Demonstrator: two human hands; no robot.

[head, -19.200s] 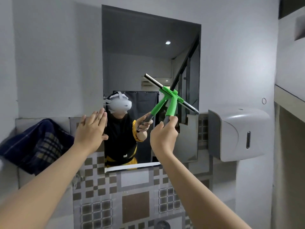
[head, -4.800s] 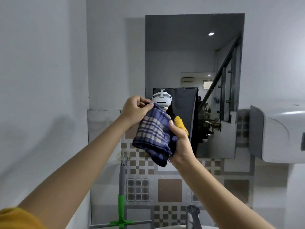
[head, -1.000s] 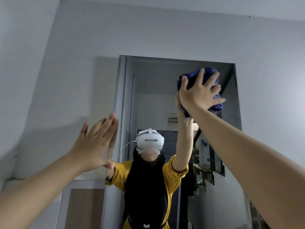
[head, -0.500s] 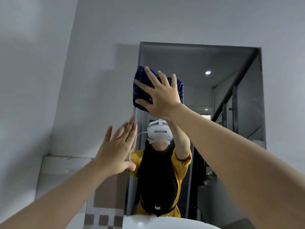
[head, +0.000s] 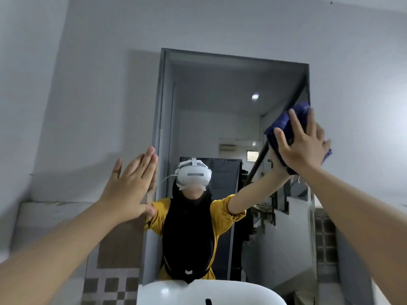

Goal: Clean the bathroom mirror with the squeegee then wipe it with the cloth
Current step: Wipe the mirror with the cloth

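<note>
The tall bathroom mirror [head: 220, 89] hangs on the grey wall ahead and reflects a person in a yellow top with a white headset. My right hand [head: 301, 144] presses the dark blue cloth [head: 284, 124] flat against the glass at the mirror's right edge, fingers spread over it. My left hand [head: 132, 186] is flat and open, fingers together, resting on the wall beside the mirror's left edge. The squeegee is out of view.
A white basin rim [head: 198, 291] shows at the bottom centre. Brown and grey patterned tiles [head: 108, 287] cover the lower wall on the left, and more tiles [head: 326, 236] sit right of the mirror. Plain grey wall surrounds the mirror.
My right hand has carried the cloth from the mirror's upper left across to its right edge and lower. My left hand stays flat by the left edge.
</note>
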